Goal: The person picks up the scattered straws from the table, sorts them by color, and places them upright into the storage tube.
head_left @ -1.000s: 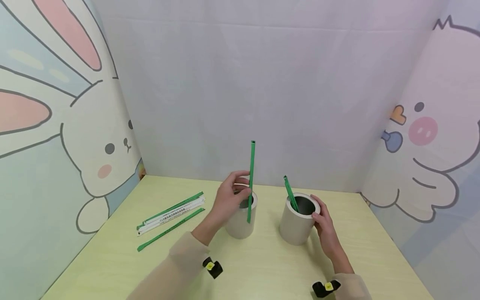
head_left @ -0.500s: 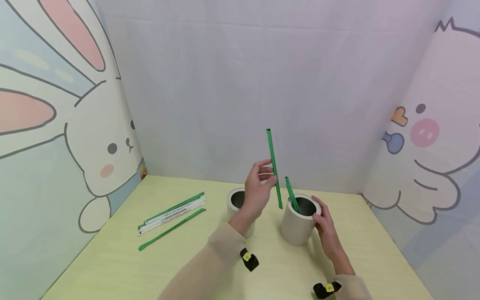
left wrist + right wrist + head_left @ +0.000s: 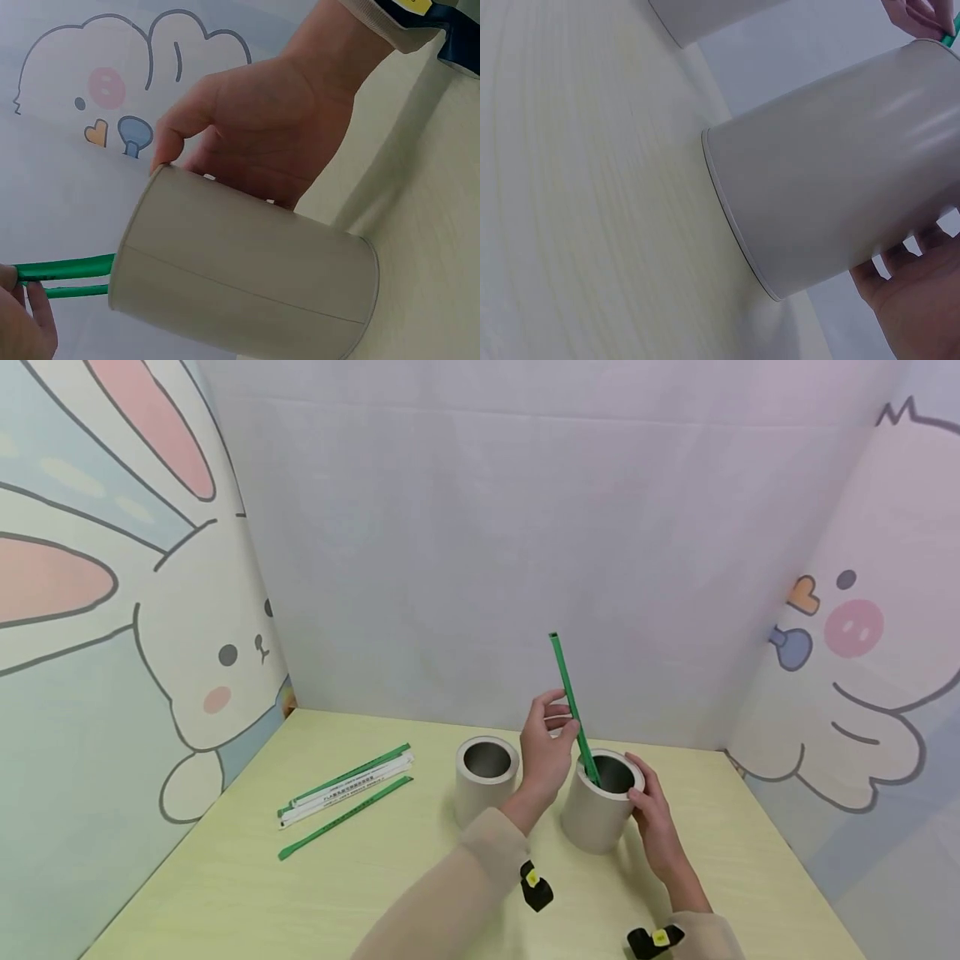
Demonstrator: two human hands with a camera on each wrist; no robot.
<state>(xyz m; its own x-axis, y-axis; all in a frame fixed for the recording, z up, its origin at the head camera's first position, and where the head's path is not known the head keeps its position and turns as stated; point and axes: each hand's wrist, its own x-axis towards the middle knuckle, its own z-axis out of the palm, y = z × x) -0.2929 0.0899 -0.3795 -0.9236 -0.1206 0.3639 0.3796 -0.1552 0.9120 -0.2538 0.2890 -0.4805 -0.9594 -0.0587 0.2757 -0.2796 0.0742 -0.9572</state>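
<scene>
My left hand [image 3: 546, 753] pinches a green-wrapped straw [image 3: 564, 672] between thumb and fingers, a little below its middle. The straw slants, its lower end inside the mouth of the right-hand off-white canister [image 3: 592, 820]. In the left wrist view two green straws [image 3: 79, 267] run side by side into that canister, with the left fingertips on them at the edge. My right hand [image 3: 654, 814] holds the canister's right side, thumb at the rim and fingers around the back. The canister stands upright on the table; its dark interior is partly hidden by the straws.
A matching canister [image 3: 480, 793] stands to the left, just behind my left wrist, its dark mouth facing up. Further left on the pale yellow table [image 3: 315, 902] lie several white-wrapped straws [image 3: 345, 792] and green-wrapped straws [image 3: 345, 818]. A grey cloth wall [image 3: 480, 568] closes off the back.
My left hand has carried the green-wrapped straw rightward from over the left canister, and lowered its end into the right one. My right hand stays on the right canister.
</scene>
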